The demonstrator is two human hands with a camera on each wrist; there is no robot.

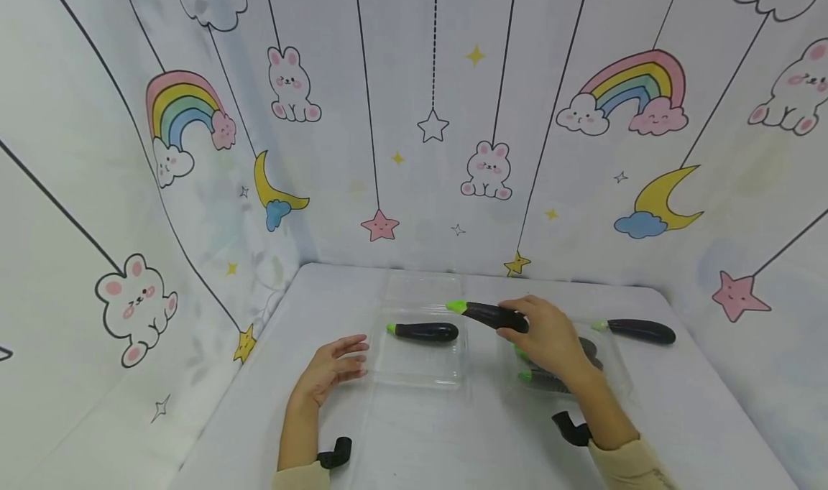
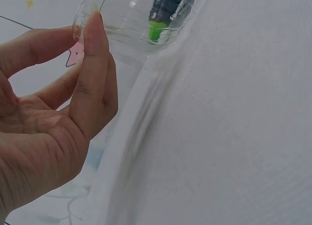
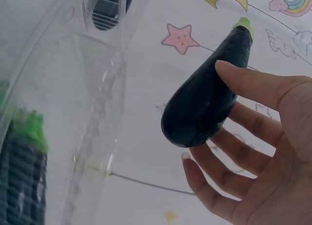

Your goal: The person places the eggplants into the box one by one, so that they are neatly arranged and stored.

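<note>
My right hand (image 1: 546,335) grips a toy eggplant (image 1: 494,316), dark purple with a bright green stem end, above the table between two clear plastic boxes. Thumb and fingers pinch its body in the right wrist view, stem pointing away. Inside the left clear box (image 1: 414,382) lies another eggplant (image 1: 427,332). My left hand (image 1: 333,368) is beside that box's left edge, fingers loosely bent; whether the fingertips touch the rim I cannot tell. Under my right hand, the right clear box (image 1: 621,382) holds eggplants (image 1: 543,380), partly hidden by the hand and forearm.
One more eggplant (image 1: 640,330) lies at the right box's far right, its stem near the rim. A white cloth covers the table (image 1: 427,440). Behind it and at the sides hang white curtains (image 1: 414,181) printed with rainbows, rabbits and stars. Each wrist bears a black camera mount (image 1: 336,452).
</note>
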